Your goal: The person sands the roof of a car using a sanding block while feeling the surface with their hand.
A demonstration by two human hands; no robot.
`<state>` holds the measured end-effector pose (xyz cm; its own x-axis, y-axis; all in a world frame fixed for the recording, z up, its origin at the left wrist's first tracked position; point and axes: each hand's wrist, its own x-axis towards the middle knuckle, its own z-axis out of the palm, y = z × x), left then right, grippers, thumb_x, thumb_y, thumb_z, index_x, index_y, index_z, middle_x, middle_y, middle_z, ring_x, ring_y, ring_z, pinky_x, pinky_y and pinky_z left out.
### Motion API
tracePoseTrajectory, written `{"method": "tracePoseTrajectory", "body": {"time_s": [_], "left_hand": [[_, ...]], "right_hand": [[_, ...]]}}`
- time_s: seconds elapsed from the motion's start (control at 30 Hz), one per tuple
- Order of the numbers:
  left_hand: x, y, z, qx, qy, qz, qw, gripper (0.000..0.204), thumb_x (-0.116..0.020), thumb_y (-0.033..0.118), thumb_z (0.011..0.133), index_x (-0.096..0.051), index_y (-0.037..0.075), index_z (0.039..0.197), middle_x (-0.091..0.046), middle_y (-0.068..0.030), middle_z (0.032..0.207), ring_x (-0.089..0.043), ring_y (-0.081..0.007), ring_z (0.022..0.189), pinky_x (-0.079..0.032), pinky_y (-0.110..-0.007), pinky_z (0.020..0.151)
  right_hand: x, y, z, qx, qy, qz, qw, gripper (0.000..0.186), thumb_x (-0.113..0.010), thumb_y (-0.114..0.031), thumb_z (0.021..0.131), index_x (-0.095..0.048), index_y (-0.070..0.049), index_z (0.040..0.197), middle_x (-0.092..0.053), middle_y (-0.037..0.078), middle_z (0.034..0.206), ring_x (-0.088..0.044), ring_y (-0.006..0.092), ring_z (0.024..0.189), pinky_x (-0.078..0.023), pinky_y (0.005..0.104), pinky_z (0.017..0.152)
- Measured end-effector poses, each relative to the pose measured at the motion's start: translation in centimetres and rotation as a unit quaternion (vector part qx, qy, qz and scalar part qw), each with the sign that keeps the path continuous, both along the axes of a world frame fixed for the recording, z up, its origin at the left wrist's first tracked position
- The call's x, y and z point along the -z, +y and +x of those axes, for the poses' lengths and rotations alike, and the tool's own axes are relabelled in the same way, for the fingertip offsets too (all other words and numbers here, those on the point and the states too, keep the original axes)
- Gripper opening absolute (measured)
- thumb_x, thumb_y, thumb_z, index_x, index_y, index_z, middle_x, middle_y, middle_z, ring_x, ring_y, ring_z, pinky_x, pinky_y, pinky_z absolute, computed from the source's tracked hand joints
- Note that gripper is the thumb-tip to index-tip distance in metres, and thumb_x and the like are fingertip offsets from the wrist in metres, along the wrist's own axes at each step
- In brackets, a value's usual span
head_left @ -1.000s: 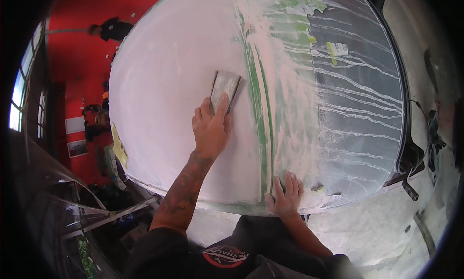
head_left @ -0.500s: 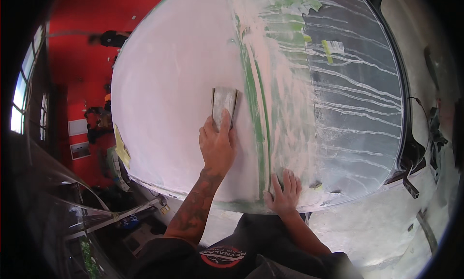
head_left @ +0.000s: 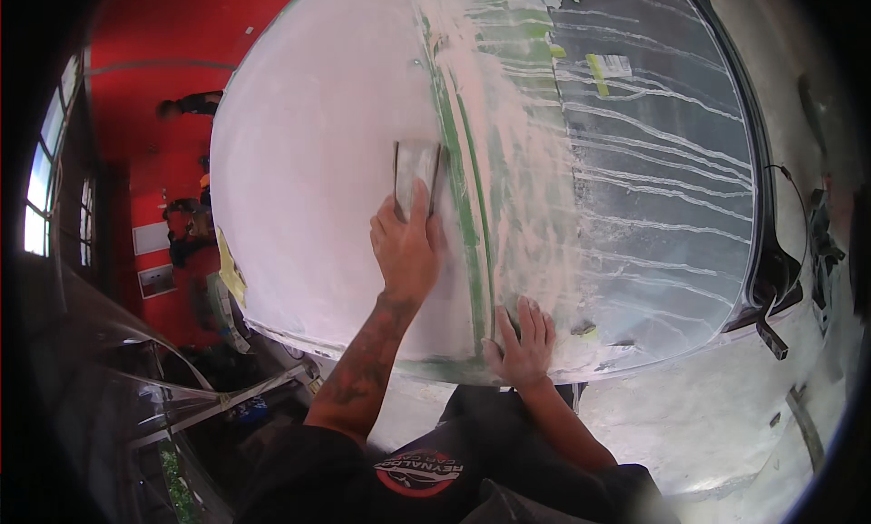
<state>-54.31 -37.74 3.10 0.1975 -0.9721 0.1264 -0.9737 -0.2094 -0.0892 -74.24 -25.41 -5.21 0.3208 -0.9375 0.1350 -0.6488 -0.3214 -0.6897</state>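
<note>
A large rounded white car panel [head_left: 308, 161] fills the middle of the view, dusty with pale filler. My left hand [head_left: 406, 243] presses a flat grey sanding block [head_left: 415, 168] against it, right beside a strip of green masking tape [head_left: 467, 215]. My right hand [head_left: 522, 342] lies flat with fingers spread on the panel's near edge, next to the tape's lower end. To the right, a window covered with clear plastic sheet [head_left: 653, 179] is streaked with white runs.
A red wall [head_left: 154, 97] with windows [head_left: 41, 206] stands at the left. Metal frames and clutter [head_left: 209, 388] lie below the panel on the left. A dusty pale floor [head_left: 726, 415] and dark trim [head_left: 771, 279] sit at the right.
My left hand has slid the sanding block to the right along the panel, closer to the green tape. My right hand stays planted on the near edge.
</note>
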Motion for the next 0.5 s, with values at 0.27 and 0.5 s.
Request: {"method": "tracePoseTrajectory", "body": {"time_s": [0.27,0.5], "left_hand": [[-2.0,-10.7,7.2,-0.093,0.024,-0.060,0.994,0.048,-0.058,0.023,0.094,-0.051,0.012,0.140,-0.048,-0.0280,0.118,-0.047,-0.0407,0.110,-0.041,-0.047,0.095],[0.0,-0.9,3.7,-0.006,0.018,-0.053,0.998,0.051,-0.065,0.015,0.090,-0.051,0.013,0.140,-0.046,-0.0261,0.126,-0.047,-0.0401,0.109,-0.039,-0.050,0.095]], "right_hand": [[-0.9,-0.1,0.4,-0.007,0.004,-0.016,1.000,0.054,-0.066,-0.041,0.079,-0.064,-0.016,0.126,-0.053,0.018,0.137,-0.050,0.0345,0.124,-0.036,0.0508,0.104],[-0.1,-0.2,0.1,-0.004,0.004,-0.013,1.000,0.055,-0.066,-0.040,0.079,-0.063,-0.015,0.128,-0.051,0.020,0.138,-0.048,0.0350,0.127,-0.034,0.0515,0.105]]}}
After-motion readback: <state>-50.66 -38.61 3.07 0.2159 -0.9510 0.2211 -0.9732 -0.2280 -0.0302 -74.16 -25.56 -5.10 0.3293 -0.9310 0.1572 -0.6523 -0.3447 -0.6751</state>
